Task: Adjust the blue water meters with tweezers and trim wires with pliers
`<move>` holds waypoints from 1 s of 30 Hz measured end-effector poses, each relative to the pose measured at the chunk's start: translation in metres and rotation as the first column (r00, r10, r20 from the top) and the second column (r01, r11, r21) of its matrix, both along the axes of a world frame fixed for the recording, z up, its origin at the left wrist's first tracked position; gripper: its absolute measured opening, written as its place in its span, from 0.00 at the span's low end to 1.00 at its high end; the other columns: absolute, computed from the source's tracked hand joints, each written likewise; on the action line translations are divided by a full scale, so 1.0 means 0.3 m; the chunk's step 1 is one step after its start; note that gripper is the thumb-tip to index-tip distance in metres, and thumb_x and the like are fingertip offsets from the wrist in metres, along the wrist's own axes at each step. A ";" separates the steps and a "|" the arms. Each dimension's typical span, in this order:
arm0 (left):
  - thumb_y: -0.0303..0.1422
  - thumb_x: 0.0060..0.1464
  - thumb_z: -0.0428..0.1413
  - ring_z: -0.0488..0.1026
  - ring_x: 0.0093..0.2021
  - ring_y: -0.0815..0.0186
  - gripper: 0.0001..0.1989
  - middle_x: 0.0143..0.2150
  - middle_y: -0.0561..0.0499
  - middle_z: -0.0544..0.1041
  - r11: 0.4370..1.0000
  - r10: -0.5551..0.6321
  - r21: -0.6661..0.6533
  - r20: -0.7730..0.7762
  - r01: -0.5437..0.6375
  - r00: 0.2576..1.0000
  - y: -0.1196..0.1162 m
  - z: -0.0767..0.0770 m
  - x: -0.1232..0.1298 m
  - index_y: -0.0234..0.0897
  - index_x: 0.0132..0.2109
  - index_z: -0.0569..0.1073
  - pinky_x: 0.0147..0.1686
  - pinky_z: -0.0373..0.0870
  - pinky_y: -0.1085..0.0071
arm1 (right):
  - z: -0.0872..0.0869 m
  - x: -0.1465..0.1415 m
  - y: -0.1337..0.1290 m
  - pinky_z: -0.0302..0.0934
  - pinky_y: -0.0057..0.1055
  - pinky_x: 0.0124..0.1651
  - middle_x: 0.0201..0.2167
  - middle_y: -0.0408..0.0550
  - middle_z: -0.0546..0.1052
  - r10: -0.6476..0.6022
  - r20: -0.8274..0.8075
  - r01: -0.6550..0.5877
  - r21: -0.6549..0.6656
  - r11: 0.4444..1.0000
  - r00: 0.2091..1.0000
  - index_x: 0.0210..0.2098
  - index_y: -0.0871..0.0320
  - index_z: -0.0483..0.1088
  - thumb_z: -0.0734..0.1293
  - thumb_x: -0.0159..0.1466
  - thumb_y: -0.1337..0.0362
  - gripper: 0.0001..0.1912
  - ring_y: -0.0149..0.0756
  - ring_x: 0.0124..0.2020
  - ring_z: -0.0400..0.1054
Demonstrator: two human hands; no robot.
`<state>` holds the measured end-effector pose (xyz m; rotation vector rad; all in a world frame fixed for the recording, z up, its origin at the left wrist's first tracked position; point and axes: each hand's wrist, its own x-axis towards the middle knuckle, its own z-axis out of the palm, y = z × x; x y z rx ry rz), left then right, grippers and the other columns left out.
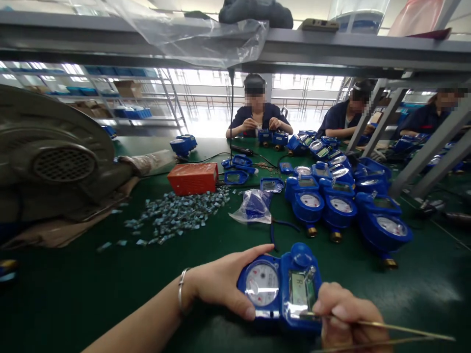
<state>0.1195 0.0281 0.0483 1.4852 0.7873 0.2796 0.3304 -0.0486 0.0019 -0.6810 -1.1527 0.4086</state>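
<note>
My left hand (pixel 221 284) is wrapped round the dial side of a blue water meter (pixel 262 283), thumb in front and index finger stretched along the back. The meter lies on the green bench, its round dial on the left and a small display (pixel 300 289) on the right. In my right hand (pixel 348 311) is a pair of brass-coloured tweezers (pixel 405 328), pinched between thumb and fingers. Their tips reach the lower edge of the display housing; whether they hold anything small there, I cannot tell.
Several blue meters (pixel 338 206) stand in rows at the right. Blue-handled pliers (pixel 273 235) and a plastic bag (pixel 253 206) lie ahead. A pile of small pale-blue parts (pixel 176 215) spreads by an orange box (pixel 193 178). A large blower (pixel 55 162) is left; co-workers (pixel 257 117) sit opposite.
</note>
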 end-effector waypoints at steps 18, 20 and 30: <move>0.42 0.35 0.68 0.68 0.49 0.51 0.43 0.53 0.44 0.64 0.777 0.614 0.141 0.048 -0.613 0.788 -0.326 -0.142 0.031 0.45 0.56 0.54 0.49 0.68 0.62 | -0.294 0.327 -0.057 0.67 0.28 0.23 0.32 0.50 0.80 0.150 0.785 0.474 -0.500 0.725 0.601 0.46 0.57 0.71 0.59 0.64 0.57 0.16 0.40 0.27 0.75; 0.42 0.36 0.68 0.66 0.51 0.50 0.43 0.55 0.44 0.60 0.757 0.623 0.181 0.094 -0.628 0.777 -0.342 -0.178 0.025 0.46 0.56 0.53 0.51 0.68 0.61 | -0.307 0.322 -0.061 0.67 0.29 0.25 0.35 0.52 0.80 0.210 0.831 0.521 -0.499 0.692 0.515 0.46 0.57 0.71 0.56 0.65 0.56 0.18 0.41 0.30 0.76; 0.30 0.32 0.66 0.61 0.56 0.48 0.47 0.57 0.45 0.56 0.663 0.527 0.452 0.286 -0.597 0.800 -0.368 -0.303 0.024 0.46 0.59 0.52 0.57 0.62 0.52 | -0.208 0.180 -0.044 0.63 0.43 0.41 0.40 0.53 0.78 0.610 0.695 0.725 -0.634 0.271 0.381 0.58 0.53 0.59 0.44 0.68 0.55 0.26 0.51 0.40 0.74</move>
